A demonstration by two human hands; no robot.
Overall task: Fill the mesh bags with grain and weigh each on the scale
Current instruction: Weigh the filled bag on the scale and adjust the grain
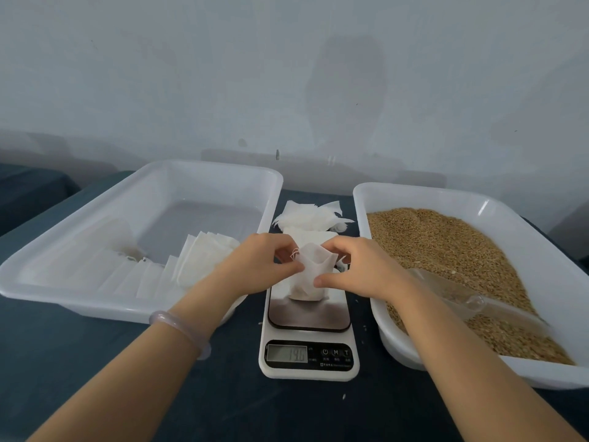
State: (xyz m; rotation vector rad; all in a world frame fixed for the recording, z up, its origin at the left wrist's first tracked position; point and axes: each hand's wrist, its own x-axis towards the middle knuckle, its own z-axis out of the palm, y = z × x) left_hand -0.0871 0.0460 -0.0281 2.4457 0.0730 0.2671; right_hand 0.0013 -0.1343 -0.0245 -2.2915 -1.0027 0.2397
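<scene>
1. Mesh bag [314, 275]: stands upright on the steel plate of the scale [309, 317], lower part bulging and darker, mouth open at the top.
2. Left hand [264, 260]: pinches the bag's left upper edge between thumb and fingertips, next to a small loop of drawstring.
3. Right hand [360, 269]: pinches the bag's right edge, thumb low, fingers curled over the rim.
4. Display [287, 353]: lit, digits too blurred to read surely.
5. Right tray [414, 191]: just beside the scale, holds grain [446, 244], with a clear scoop [459, 295] lying on the grain near the right forearm.
6. Left tray [207, 165]: holds white bags [204, 256] laid in overlapping rows.
7. Stack of bags [309, 218]: lies behind the scale, between the two trays.
8. Bracelet [178, 327]: pale, on the left wrist, above the dark table [95, 362].
</scene>
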